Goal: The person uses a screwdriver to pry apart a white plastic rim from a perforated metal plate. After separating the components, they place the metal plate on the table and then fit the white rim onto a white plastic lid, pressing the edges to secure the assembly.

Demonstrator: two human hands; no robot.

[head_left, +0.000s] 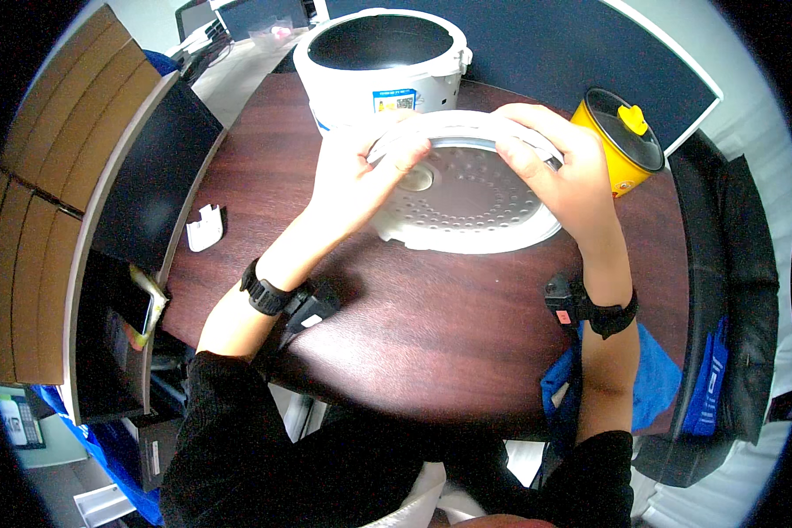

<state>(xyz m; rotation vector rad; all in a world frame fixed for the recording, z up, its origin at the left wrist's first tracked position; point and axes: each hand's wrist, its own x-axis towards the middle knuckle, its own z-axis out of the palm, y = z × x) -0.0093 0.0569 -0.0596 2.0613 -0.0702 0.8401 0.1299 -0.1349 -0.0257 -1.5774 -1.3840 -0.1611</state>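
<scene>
Both hands hold up a white rice cooker lid [471, 242], its dimpled grey inner side facing me above the table. My left hand [354, 169] grips the lid's left rim, with the thumb along the inner edge. On the opposite side, my right hand [565, 165] is closed round the upper right rim, thumb on the inner face. Behind the lid stands the white rice cooker body [348, 92], open at the top with a dark interior and a coloured label on its front. The fingers behind the rim are partly hidden.
A small white plastic piece [206, 229] lies on the brown wooden table [396, 330] at left. A yellow canister [632, 169] with a black lid stands at back right. Dark partition [546, 48] behind; shelf unit with cardboard boxes [70, 106] at left; blue cloth [656, 374] at right edge.
</scene>
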